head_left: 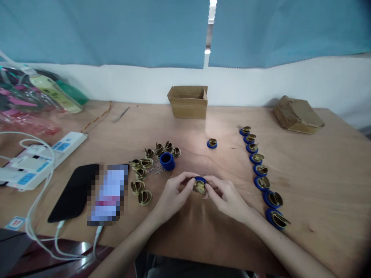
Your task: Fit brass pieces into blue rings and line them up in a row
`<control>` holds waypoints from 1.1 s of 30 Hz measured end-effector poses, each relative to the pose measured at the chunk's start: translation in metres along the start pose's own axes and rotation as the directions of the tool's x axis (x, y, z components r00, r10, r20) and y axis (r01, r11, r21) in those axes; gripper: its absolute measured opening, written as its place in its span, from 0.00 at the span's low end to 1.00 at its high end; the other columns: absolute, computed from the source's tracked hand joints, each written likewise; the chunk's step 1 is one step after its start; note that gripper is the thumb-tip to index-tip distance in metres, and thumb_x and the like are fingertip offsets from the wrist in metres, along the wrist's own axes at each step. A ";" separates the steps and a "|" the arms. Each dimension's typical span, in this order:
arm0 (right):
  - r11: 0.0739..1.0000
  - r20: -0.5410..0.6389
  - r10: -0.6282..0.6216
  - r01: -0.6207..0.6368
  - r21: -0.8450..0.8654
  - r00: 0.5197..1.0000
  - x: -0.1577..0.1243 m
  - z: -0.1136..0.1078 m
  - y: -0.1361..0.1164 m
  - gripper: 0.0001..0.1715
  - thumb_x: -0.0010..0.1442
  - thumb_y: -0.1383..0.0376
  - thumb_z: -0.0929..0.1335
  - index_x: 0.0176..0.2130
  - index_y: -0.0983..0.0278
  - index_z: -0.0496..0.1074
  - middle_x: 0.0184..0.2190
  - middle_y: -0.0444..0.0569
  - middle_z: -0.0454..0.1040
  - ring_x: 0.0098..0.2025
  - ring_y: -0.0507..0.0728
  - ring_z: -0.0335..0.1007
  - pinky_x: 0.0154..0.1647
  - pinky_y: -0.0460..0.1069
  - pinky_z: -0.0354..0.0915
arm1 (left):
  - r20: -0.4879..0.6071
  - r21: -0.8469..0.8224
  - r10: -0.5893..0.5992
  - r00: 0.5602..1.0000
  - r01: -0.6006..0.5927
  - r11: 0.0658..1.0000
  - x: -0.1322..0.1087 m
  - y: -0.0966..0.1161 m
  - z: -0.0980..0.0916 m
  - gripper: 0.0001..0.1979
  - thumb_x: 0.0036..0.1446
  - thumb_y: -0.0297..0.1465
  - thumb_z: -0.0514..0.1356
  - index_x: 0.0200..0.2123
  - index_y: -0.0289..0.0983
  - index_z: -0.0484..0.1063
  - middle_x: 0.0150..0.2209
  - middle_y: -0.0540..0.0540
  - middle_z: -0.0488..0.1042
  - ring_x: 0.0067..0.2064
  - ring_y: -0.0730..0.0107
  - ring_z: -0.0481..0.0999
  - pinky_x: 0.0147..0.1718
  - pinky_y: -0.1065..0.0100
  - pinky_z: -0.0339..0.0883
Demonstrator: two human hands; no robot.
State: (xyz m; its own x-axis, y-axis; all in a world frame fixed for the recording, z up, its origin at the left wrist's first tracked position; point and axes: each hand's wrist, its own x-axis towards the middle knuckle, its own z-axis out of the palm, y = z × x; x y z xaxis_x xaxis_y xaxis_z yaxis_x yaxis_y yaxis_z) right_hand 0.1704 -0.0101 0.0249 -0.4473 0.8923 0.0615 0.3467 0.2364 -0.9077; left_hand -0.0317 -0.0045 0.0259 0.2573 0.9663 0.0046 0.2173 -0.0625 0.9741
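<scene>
Both my hands meet over the middle of the wooden table. My left hand and my right hand pinch one small piece between their fingertips: a brass clip set in a blue ring. Just left of my hands lies a loose pile of brass clips around an empty blue ring. To the right, a curved row of several blue rings with brass clips runs toward me. One more such piece sits alone farther back.
An open cardboard box stands at the back centre and a crumpled one at the back right. A black phone with cables, a white power strip, tweezers and plastic bags fill the left side.
</scene>
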 end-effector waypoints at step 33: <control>0.846 -0.015 0.184 -0.151 0.511 0.983 0.005 0.014 0.013 0.20 0.70 0.55 0.63 0.53 0.65 0.70 0.29 0.45 0.77 0.27 0.53 0.76 0.32 0.49 0.73 | 0.156 -0.392 -0.236 0.959 0.279 0.877 0.009 0.001 0.002 0.17 0.57 0.43 0.66 0.40 0.34 0.75 0.30 0.46 0.81 0.30 0.67 0.80 0.33 0.66 0.77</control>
State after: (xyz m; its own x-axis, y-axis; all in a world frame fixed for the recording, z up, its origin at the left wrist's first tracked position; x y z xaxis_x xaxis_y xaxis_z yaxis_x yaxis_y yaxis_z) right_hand 0.1611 -0.0083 0.0078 -0.3633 0.9262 -0.1004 -0.0608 -0.1311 -0.9895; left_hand -0.0273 0.0039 0.0263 0.3426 0.9026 -0.2606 -0.1065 0.3129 0.9438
